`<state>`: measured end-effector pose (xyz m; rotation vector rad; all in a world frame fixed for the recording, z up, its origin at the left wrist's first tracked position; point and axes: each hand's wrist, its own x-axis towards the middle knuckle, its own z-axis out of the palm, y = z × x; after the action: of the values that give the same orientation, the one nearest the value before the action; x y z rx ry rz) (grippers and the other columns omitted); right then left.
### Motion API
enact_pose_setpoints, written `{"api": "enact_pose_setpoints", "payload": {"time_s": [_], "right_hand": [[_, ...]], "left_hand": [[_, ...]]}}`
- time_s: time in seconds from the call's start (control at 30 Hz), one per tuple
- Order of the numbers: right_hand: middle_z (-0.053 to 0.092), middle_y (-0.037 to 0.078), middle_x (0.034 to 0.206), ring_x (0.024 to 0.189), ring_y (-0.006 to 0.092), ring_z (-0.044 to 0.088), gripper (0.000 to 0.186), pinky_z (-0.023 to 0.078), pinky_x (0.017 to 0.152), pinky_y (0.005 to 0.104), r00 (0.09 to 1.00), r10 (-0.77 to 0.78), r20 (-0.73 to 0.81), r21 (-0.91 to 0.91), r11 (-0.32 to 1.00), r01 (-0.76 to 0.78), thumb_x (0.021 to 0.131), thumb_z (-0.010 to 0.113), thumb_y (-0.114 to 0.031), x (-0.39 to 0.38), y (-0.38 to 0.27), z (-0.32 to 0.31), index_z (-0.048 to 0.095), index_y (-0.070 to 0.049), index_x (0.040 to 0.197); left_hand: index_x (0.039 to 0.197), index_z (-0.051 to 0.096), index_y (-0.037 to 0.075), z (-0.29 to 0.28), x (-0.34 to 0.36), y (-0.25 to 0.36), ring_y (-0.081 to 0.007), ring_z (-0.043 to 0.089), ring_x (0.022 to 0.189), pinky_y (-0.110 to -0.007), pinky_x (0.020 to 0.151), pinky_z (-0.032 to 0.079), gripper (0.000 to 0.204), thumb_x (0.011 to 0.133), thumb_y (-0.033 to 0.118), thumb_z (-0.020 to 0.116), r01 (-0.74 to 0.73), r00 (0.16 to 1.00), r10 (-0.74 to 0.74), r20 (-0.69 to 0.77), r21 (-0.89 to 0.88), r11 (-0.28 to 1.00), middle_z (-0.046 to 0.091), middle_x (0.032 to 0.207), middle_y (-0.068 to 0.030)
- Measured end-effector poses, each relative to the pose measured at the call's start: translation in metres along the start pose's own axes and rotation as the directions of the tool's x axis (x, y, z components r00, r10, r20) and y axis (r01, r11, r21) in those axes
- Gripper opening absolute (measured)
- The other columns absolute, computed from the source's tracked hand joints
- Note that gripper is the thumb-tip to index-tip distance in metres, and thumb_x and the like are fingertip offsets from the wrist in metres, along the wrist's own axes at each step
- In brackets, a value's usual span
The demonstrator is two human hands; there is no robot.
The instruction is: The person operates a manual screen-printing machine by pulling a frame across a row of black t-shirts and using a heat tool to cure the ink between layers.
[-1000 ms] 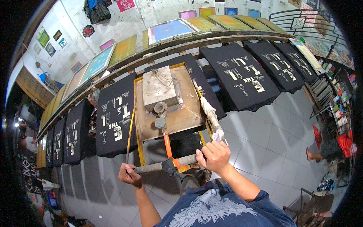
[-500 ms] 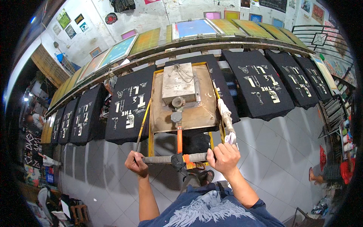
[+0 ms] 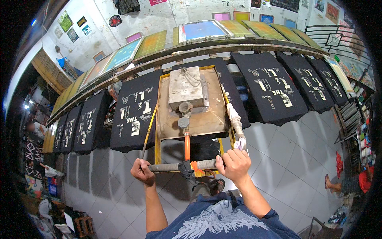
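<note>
A wheeled-looking heater frame (image 3: 195, 126) with yellow rails stands in front of me, its flat metal hood and grey box (image 3: 185, 88) over a black T-shirt. Its near end is a wrapped grey handlebar (image 3: 166, 167). My left hand (image 3: 142, 172) is closed round the bar's left end. Near the right end, my right hand (image 3: 234, 164) grips the same bar, thumb along the top. Between them, black cloth (image 3: 186, 169) and orange wrapping are tied on the bar. An orange pipe (image 3: 187, 147) runs from the bar to a valve (image 3: 183, 121) below the box. White cloth (image 3: 234, 118) wraps the right rail.
Black printed T-shirts (image 3: 269, 87) lie in a row on a long bench, left and right of the hood. Behind them lean printing screens (image 3: 205, 30). Grey floor tiles (image 3: 278, 153) lie below. At the right edge a person's leg (image 3: 338, 184) shows; another person (image 3: 38, 128) is far left.
The whole view has shifted very slightly, so the frame and bar sit a little further left. Both hands keep their hold on the bar.
</note>
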<state>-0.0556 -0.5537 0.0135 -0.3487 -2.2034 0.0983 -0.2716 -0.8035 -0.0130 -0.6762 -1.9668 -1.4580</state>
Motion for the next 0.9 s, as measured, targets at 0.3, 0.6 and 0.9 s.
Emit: {"api": "enact_pose_setpoints", "payload": {"time_s": [0.3, 0.6, 0.9], "right_hand": [[0.043, 0.002, 0.063, 0.058, 0.0201, 0.049, 0.036, 0.035, 0.055, 0.0366, 1.000, -0.001, -0.007, -0.005, 1.000, 0.001, 0.084, 0.072, -0.026, 0.0005, 0.0003, -0.0006, 0.047, -0.016, 0.061], [0.043, 0.002, 0.062, 0.058, 0.0207, 0.049, 0.036, 0.036, 0.055, 0.0371, 1.000, 0.003, 0.004, -0.004, 1.000, -0.003, 0.085, 0.071, -0.026, 0.0019, -0.0009, -0.0019, 0.047, -0.015, 0.061], [0.043, 0.003, 0.063, 0.059, 0.0210, 0.049, 0.035, 0.036, 0.056, 0.0374, 1.000, 0.006, 0.015, -0.004, 1.000, -0.006, 0.085, 0.070, -0.026, 0.0024, -0.0015, -0.0032, 0.048, -0.015, 0.062]], "left_hand": [[0.063, 0.048, 0.000, 0.0005, -0.0002, 0.0002, -0.0171, 0.044, 0.050, -0.034, 0.050, 0.032, 0.040, 0.098, 0.020, 0.051, 0.009, 1.000, -0.009, 0.005, -0.016, 1.000, 0.046, 0.056, -0.0076], [0.066, 0.049, 0.001, -0.0026, 0.0006, 0.0016, -0.0154, 0.045, 0.054, -0.033, 0.054, 0.035, 0.040, 0.100, 0.021, 0.051, 0.001, 0.999, -0.001, 0.039, -0.007, 1.000, 0.051, 0.058, -0.0065], [0.064, 0.049, 0.001, -0.0027, 0.0011, 0.0018, -0.0162, 0.045, 0.053, -0.033, 0.053, 0.035, 0.041, 0.100, 0.021, 0.051, -0.010, 0.999, 0.010, 0.033, 0.007, 1.000, 0.051, 0.057, -0.0073]]}}
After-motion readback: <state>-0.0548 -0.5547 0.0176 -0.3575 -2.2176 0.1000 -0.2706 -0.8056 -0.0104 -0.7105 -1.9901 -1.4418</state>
